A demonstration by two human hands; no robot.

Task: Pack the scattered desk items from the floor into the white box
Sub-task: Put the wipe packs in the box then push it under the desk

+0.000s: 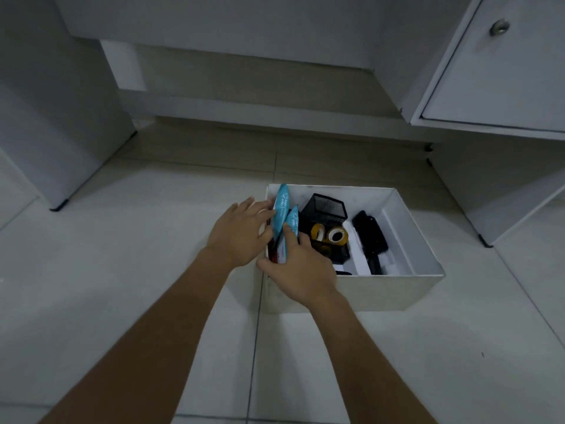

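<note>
The white box (382, 290) stands open on the tiled floor. Inside it lie a black mesh pen holder (328, 209), two yellow tape rolls (336, 235), a black stapler-like item (370, 232) and white pieces. Two blue packets (282, 209) stand upright against the box's left wall, above a red and white item (279, 255). My left hand (241, 232) presses the packets from the left side. My right hand (301, 266) holds them from the near side, thumb at the box's corner.
White cabinets surround the spot: a desk leg (61, 166) at the left, a low shelf (275, 117) behind, a cupboard door with a round knob (500, 27) at the upper right. Pale floor tiles (153, 301) stretch around the box.
</note>
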